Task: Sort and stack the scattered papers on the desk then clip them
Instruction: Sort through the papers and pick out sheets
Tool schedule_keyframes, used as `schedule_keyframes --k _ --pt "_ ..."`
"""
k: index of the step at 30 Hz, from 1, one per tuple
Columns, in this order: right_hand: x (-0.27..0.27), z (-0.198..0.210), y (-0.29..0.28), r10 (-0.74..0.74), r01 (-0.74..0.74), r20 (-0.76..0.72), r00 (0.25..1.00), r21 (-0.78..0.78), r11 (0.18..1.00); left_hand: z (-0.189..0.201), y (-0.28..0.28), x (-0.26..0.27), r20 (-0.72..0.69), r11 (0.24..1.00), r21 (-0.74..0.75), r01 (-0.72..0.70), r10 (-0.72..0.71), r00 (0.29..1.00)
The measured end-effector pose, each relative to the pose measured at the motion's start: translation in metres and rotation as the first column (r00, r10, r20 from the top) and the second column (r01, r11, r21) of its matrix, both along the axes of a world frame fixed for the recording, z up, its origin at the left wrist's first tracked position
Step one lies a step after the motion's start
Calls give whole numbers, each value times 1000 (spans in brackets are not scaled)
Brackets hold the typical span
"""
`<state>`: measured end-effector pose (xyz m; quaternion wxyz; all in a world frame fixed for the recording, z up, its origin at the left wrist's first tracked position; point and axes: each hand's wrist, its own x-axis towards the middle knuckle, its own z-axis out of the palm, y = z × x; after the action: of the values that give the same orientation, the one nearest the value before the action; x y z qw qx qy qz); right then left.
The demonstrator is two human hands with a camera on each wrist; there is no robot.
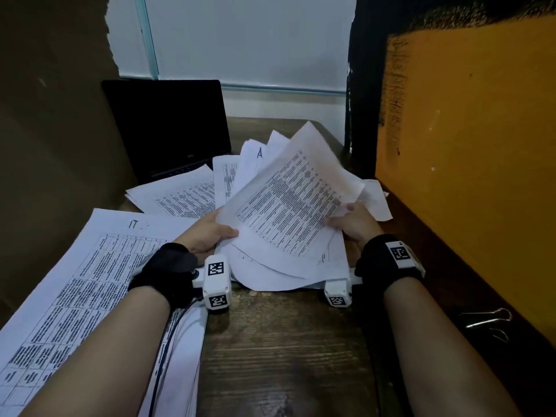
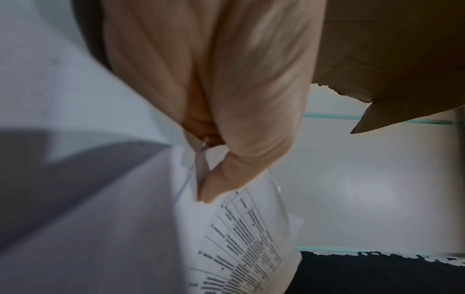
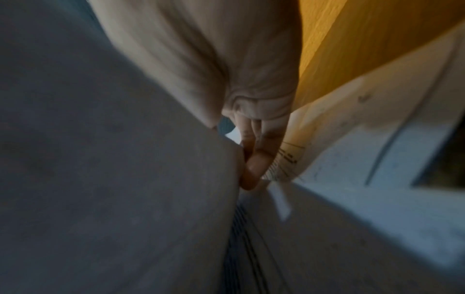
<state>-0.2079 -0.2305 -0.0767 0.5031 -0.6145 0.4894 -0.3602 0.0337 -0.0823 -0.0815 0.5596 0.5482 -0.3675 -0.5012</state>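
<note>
A loose bundle of printed sheets (image 1: 288, 206) is held up above the middle of the wooden desk (image 1: 282, 350), fanned and uneven. My left hand (image 1: 210, 233) grips its left edge, thumb on top; the left wrist view shows the thumb (image 2: 221, 183) pressed on the top sheet (image 2: 251, 238). My right hand (image 1: 352, 221) grips the right edge, fingers (image 3: 254, 165) curled under the sheets (image 3: 377, 159). More printed papers (image 1: 90, 281) lie flat at the left, and several (image 1: 180, 197) lie behind. A black binder clip (image 1: 484, 322) lies on the desk at the right.
A shut-off laptop (image 1: 168, 127) stands open at the back left, partly under papers. An orange panel (image 1: 469, 164) walls the right side and brown cardboard (image 1: 51, 130) the left. Bare desk shows in front between my forearms.
</note>
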Motion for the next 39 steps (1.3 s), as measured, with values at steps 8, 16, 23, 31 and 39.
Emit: schedule_keyframes --k 8,16,23,31,39 --pt "7 -1 -9 -69 61 -56 996 -136 989 1 1 -3 -98 997 22 73 -71 993" --pt "10 -2 -5 -97 89 163 982 59 994 -2 2 -2 -65 971 7 237 -236 970" --pt "-11 6 -21 -253 265 160 954 -61 962 3 0 -4 73 995 98 -36 29 997" --pt "-38 8 -23 -245 239 -31 969 -117 964 -3 -6 0 81 977 143 -156 145 986" --pt "2 12 18 217 -220 64 974 57 974 3 -3 -4 299 990 129 -63 22 954"
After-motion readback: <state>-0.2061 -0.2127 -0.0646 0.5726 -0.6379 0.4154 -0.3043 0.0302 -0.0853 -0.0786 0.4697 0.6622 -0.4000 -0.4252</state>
